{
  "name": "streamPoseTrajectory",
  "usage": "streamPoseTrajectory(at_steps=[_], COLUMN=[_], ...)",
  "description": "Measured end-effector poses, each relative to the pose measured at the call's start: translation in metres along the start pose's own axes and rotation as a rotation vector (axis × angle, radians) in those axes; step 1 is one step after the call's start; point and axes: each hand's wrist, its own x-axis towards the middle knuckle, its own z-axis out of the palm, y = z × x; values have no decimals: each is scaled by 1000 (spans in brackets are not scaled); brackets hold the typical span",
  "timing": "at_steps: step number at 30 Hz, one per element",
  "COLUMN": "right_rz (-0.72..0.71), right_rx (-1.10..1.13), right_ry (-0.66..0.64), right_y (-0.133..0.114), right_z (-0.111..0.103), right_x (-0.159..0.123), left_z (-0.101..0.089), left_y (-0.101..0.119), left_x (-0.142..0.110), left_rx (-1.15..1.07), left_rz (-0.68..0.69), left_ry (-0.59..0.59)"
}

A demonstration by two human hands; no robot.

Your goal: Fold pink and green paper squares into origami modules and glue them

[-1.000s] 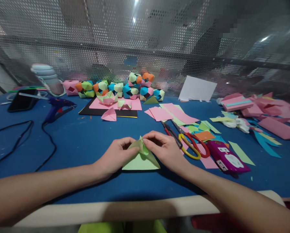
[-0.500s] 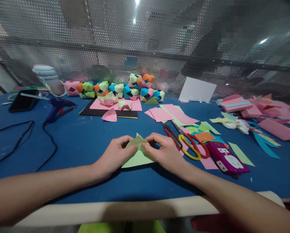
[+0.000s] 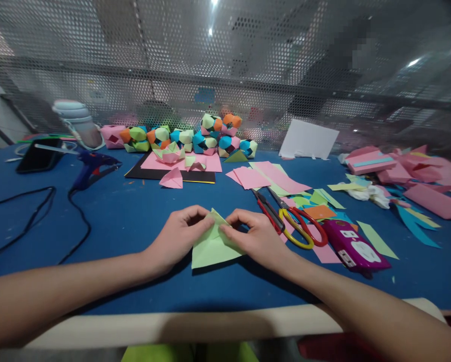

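A pale green sheet of folded paper (image 3: 213, 249) is held between both hands, just above the blue table. Its upper part rises to a point, and a flat flap spreads toward me below. My left hand (image 3: 182, 236) pinches the upper left edge with thumb and fingers. On the other side, my right hand (image 3: 257, 236) grips the right edge, its thumb resting near the centre crease. Beyond the hands lie a pink folded paper piece (image 3: 171, 179) and a pink-and-green paper flower shape (image 3: 168, 153) on a pink sheet.
Scissors with yellow and red handles (image 3: 296, 226), a red-and-black cutter (image 3: 268, 211) and a purple box (image 3: 355, 245) lie to the right among paper scraps. A blue glue gun (image 3: 93, 168) with its cord is at left. Coloured paper balls (image 3: 210, 143) line the back.
The green paper has tilted and turned slightly, so its lower flap shows more and reaches nearer to me. My left fingers have shifted a little along the upper edge.
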Motion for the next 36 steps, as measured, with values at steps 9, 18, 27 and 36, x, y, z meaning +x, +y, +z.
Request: streamPoseTrajectory(at_steps=[9,18,27,36], right_rz=[66,-130,-229,-225], right_rx=[28,-41,-63,-32], right_ry=[-5,78,65,34], right_y=[4,4,1,5], right_z=[0,1,2,-1], right_x=[2,-1,-4,-1], left_z=[1,1,2,-1], left_y=[0,1,-2,-1], left_x=[0,0,-2,-1], left_rx=[54,216,319,194], left_rz=[9,-22,65,-5], left_ry=[-110,-187,-118,-124])
